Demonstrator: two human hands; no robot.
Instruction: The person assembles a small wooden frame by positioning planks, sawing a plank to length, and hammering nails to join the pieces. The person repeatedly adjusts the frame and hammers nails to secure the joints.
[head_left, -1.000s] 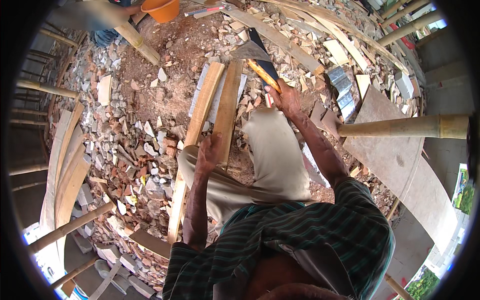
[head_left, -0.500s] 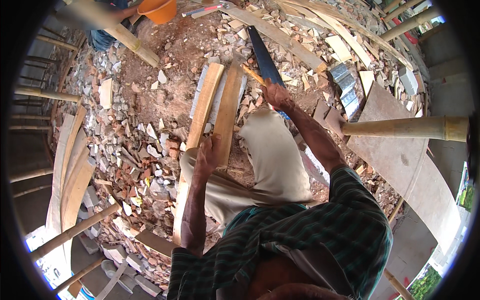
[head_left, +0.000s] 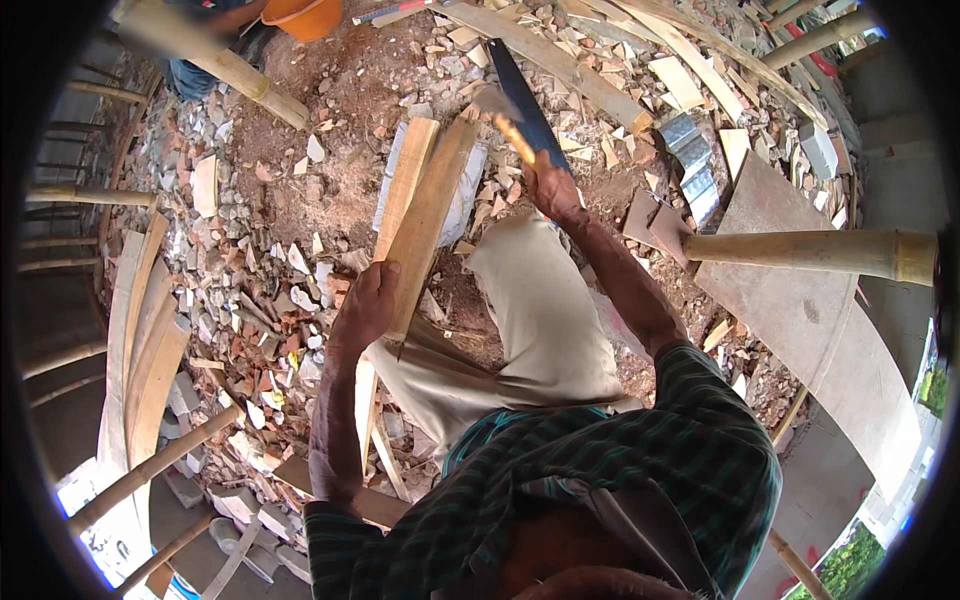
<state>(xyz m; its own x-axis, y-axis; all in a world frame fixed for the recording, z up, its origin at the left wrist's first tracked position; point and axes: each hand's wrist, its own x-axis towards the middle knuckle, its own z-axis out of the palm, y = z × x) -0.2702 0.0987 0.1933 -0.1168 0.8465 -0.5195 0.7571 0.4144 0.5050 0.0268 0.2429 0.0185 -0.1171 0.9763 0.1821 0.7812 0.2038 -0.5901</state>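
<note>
My left hand (head_left: 372,300) is closed on the lower part of a wooden plank (head_left: 428,235). This plank slants across a second, paler board (head_left: 408,178), and both rest over a light grey block (head_left: 463,190). In my right hand (head_left: 552,188) is the wooden handle of what looks like a hatchet (head_left: 516,140). Its grey head is blurred and hangs above the rubble, just right of the planks' far ends. A handsaw (head_left: 522,100) with a dark blade lies behind the hatchet, its lower end hidden by my right hand.
Broken brick and wood chips cover the ground. Bent sheets (head_left: 800,290) and a bamboo pole (head_left: 800,250) are on the right, with a corrugated metal piece (head_left: 688,165). Long boards (head_left: 145,340) lean at left. Another person (head_left: 205,70) sits near an orange bucket (head_left: 303,16).
My left hand has shifted left with the plank, which now crosses over the paler board. The hatchet has swung slightly up and right, its handle turning more upright.
</note>
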